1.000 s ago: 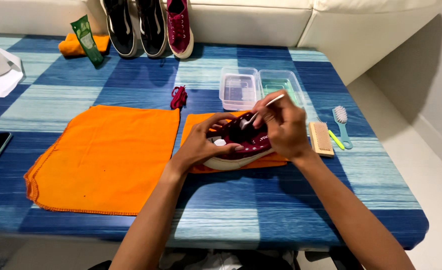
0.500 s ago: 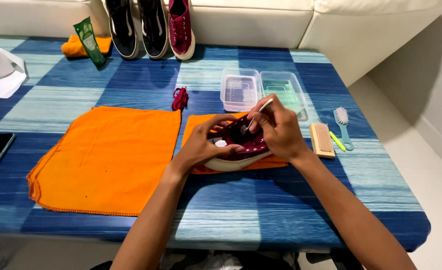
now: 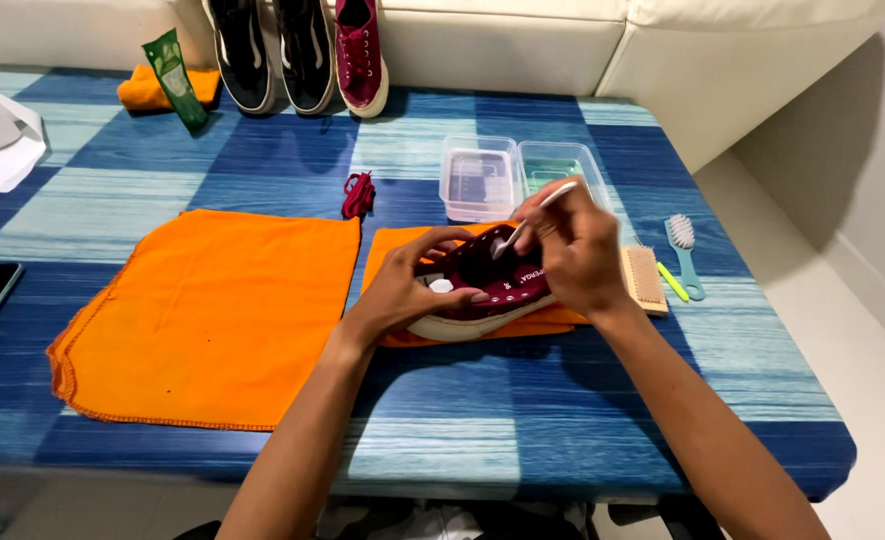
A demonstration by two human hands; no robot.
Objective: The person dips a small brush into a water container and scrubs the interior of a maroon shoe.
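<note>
Blue checked counter (image 3: 212, 170) w/ big orange cloth (image 3: 212, 310) at left. Smaller orange cloth (image 3: 394, 250) under maroon sneaker (image 3: 487, 290), mid-counter. Left hand (image 3: 407, 290) grips sneaker's heel end; right hand (image 3: 574, 250) pinches thin white brush (image 3: 532, 215), tip inside sneaker. Clear tubs (image 3: 482, 180) just behind; wooden brush (image 3: 645, 278) beside right hand.

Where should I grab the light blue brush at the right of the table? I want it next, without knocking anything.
Take the light blue brush by its slim handle, the end nearer the table edge, coming from the right. The bristle head points away, and a wooden brush lies just left.
</note>
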